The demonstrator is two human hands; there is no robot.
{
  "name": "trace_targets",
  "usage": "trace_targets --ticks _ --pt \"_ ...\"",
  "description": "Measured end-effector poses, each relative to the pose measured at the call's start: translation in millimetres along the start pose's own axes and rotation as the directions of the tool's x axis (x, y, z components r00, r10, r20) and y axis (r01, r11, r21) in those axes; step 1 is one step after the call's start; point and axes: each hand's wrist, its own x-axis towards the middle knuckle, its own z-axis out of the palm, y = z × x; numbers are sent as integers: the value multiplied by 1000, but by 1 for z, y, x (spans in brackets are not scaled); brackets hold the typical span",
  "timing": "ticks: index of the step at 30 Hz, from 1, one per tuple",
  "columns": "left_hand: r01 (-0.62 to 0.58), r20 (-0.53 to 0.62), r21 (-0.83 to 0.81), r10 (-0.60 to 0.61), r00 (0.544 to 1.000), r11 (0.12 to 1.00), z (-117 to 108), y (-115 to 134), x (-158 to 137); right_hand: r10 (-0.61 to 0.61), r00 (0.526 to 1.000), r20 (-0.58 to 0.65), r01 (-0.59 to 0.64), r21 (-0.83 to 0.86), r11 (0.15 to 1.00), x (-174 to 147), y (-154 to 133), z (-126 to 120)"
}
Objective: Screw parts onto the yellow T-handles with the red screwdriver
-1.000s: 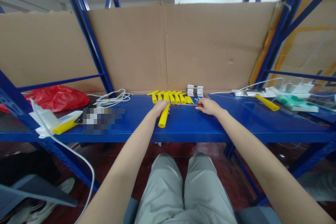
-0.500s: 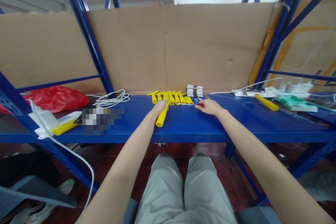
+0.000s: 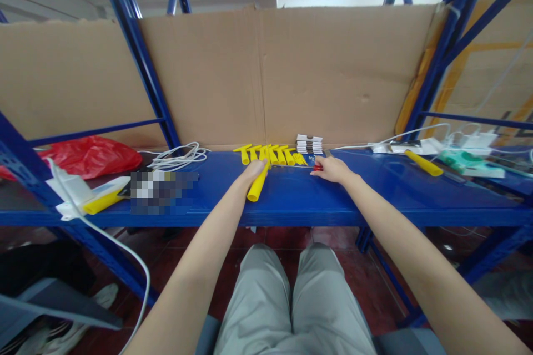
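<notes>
My left hand point(image 3: 251, 170) is closed around a yellow T-shaped plastic tool point(image 3: 257, 186), its hollow tubular handle pointing toward me. In my right hand point(image 3: 333, 169) is the red handle of a screwdriver point(image 3: 317, 167). Its thin metal shaft runs left across the bench to the head of the yellow tool; where the tip meets it is too small to make out. Behind my hands lies a row of several similar yellow T-shaped tools point(image 3: 245, 156). Small flat yellow pieces point(image 3: 299, 159) lie to their right, in front of a stack of white pieces point(image 3: 309, 145).
Cardboard point(image 3: 325, 66) stands behind the blue bench point(image 3: 291, 199). Coiled white cable point(image 3: 183, 156), a red plastic bag point(image 3: 91, 158) and a white and yellow item point(image 3: 102, 201) lie left. At right are another yellow handle point(image 3: 423, 163) and a green-and-white item point(image 3: 470, 162).
The fingers of my right hand have shifted slightly on the screwdriver handle. My left hand and the yellow tool are almost where they were.
</notes>
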Motion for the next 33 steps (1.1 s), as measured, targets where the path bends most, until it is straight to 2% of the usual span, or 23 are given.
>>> trace_targets --ticks 9,16,20,26,33 --pt "-31 -2 14 31 1000 999 -1 -2 1 0 999 53 0 4 1000 -1 -3 -2" --pt "-13 6 39 13 1000 999 -2 1 -2 -3 1000 -23 2 -31 1000 -2 0 -3" --pt "-9 22 41 8 1000 999 -3 1 -4 59 998 20 -58 -44 997 -2 -1 -3" --pt "25 23 23 -25 999 999 -5 1 -2 50 997 56 -50 -4 999 -2 -4 -4" --pt "52 130 -92 -39 991 994 -7 -1 -2 -1 1000 11 1 21 1000 -1 -1 -3"
